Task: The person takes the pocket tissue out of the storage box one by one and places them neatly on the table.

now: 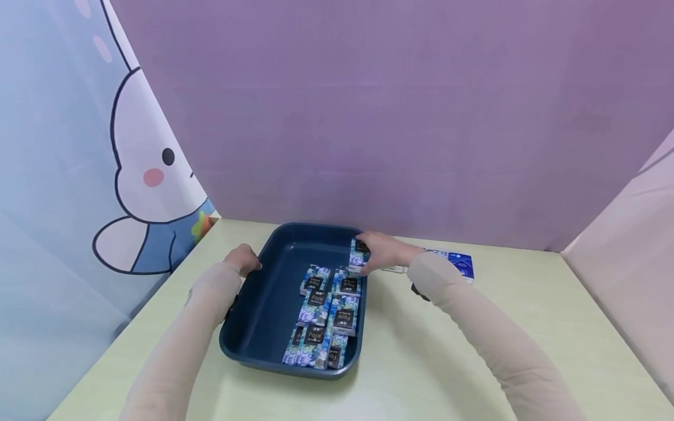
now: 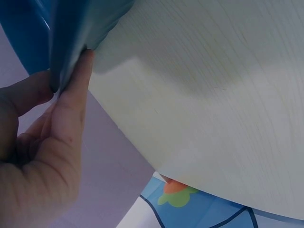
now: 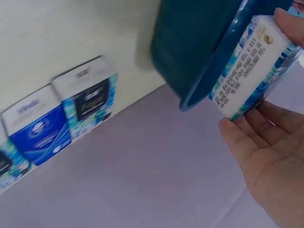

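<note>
At the centre of the head view, a person's left hand (image 1: 242, 259) pinched the left rim of a dark blue, glossy, rectangular tray with rounded corners (image 1: 258, 327), thumb and fingers closed on its edge. The right hand (image 1: 387, 252) gripped a small box-shaped pack with blue floral print and black label (image 1: 358, 256), fingers spread to its width, at the tray's upper right rim; contact with the rim could not be told. Similar floral packs (image 1: 315, 307) overlapped unevenly in the tray's right half. A low pass could catch the rim, and careless placing could topple the uneven packs. A loosened left grip could let the tray slide.
</note>
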### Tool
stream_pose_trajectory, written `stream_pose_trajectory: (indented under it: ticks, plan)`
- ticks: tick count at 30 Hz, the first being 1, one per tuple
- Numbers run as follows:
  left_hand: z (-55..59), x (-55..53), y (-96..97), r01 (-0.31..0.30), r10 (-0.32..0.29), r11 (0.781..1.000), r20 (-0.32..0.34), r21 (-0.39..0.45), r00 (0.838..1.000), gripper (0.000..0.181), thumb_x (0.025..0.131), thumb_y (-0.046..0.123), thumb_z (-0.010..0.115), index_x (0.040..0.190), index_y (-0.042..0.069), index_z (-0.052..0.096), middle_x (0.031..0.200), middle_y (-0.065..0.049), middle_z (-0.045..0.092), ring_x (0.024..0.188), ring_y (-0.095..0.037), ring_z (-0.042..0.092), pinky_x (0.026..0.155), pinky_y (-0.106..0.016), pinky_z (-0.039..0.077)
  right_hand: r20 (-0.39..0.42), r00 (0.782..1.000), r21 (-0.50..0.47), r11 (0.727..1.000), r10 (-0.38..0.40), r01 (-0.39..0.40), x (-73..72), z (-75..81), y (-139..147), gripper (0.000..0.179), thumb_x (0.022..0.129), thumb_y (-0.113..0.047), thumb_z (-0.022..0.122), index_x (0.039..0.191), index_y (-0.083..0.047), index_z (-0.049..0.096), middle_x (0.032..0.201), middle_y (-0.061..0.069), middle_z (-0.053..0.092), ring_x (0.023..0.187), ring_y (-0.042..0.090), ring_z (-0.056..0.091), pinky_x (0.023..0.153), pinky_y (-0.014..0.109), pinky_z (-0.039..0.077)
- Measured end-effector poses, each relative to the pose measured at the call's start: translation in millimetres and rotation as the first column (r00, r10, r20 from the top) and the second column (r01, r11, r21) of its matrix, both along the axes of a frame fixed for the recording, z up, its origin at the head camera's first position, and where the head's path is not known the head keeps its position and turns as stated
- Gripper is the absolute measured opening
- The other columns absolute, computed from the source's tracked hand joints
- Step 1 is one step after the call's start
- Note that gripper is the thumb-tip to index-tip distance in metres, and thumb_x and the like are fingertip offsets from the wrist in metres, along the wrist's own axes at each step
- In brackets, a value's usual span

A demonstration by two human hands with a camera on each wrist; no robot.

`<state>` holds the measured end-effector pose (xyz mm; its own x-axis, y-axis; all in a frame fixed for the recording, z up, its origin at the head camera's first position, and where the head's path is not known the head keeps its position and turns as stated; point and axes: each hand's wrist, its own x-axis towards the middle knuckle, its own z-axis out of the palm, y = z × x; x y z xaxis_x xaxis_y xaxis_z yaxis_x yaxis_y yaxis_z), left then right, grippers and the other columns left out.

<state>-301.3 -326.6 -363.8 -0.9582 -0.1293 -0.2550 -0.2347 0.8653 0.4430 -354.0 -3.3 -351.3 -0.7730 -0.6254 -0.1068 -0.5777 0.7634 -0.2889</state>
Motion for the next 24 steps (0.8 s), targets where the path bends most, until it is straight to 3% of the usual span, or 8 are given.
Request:
stream_pose_trajectory:
  ticks: [5, 11, 15, 24]
  plan:
    - [-1.9, -2.0, -1.1, 0.003, -0.003, 1.000, -0.005, 0.011, 1.000, 0.033, 0.086, 0.010, 0.056, 0.111, -0.011, 0.056, 0.116, -0.026, 0.056, 0.094, -0.030, 0.057, 0.064, -0.028, 0.049, -0.020, 0.999, -0.034, 0.999, -0.036, 0.035, -2.5, -2.9, 15.0, 0.087, 0.071, -0.030, 0.077, 0.141, -0.003, 0.032, 0.144, 0.014, 0.036, 0.129, 0.031, 0.037, 0.103, 0.047, 0.036]
    - [0.1, 0.0, -1.4, 0.006, -0.006, 1.000, -0.018, 0.004, 1.000, 0.034, 0.085, 0.009, 0.056, 0.110, -0.013, 0.056, 0.114, -0.027, 0.057, 0.093, -0.031, 0.058, 0.064, -0.029, 0.050, -0.032, 0.999, -0.070, 0.997, -0.040, 0.037, -6.3, -6.6, 32.7, 0.077, 0.069, -0.027, 0.078, 0.134, -0.005, 0.043, 0.121, 0.008, 0.054, 0.104, 0.023, 0.051, 0.091, 0.042, 0.045]
    - [0.2, 0.0, -4.5, 0.004, -0.004, 1.000, -0.020, 0.005, 1.000, 0.034, 0.084, 0.010, 0.057, 0.109, -0.013, 0.056, 0.112, -0.027, 0.058, 0.086, -0.026, 0.058, 0.061, -0.026, 0.050, -0.035, 0.998, -0.066, 0.996, -0.058, 0.055, -6.8, -8.5, 41.7, 0.080, 0.068, -0.027, 0.079, 0.135, -0.004, 0.041, 0.125, 0.010, 0.052, 0.106, 0.024, 0.050, 0.093, 0.043, 0.044]
    - [0.6, -0.3, -3.6, 0.001, -0.001, 1.000, -0.010, 0.005, 1.000, 0.038, 0.084, 0.010, 0.057, 0.112, -0.014, 0.053, 0.116, -0.029, 0.056, 0.101, -0.037, 0.057, 0.068, -0.029, 0.052, -0.017, 0.997, -0.068, 0.995, -0.077, 0.075, -9.8, -12.0, 70.0, 0.080, 0.070, -0.025, 0.078, 0.136, -0.002, 0.038, 0.126, 0.013, 0.051, 0.108, 0.027, 0.051, 0.093, 0.045, 0.044]
